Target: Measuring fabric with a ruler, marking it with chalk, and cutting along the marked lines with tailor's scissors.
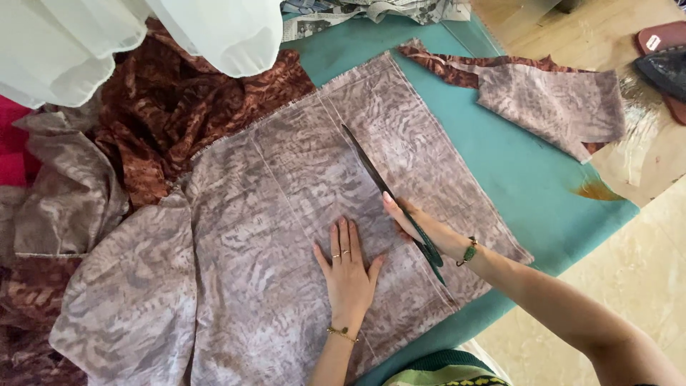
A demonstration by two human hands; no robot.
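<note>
A grey-brown patterned fabric (286,214) lies spread flat over a teal-covered table (514,179). My left hand (348,268) presses flat on the fabric, fingers together, with rings and a gold bracelet. My right hand (418,227) grips the green handles of long dark scissors (379,179), whose blades lie along the fabric pointing up and to the left. A green bead bracelet sits on my right wrist.
A cut piece of the same fabric (550,100) rests at the table's upper right. Dark brown patterned cloth (179,100) is bunched at the upper left under white sheer fabric (143,36). Newspaper (336,14) lies at the top. Sandals (664,57) sit on the floor.
</note>
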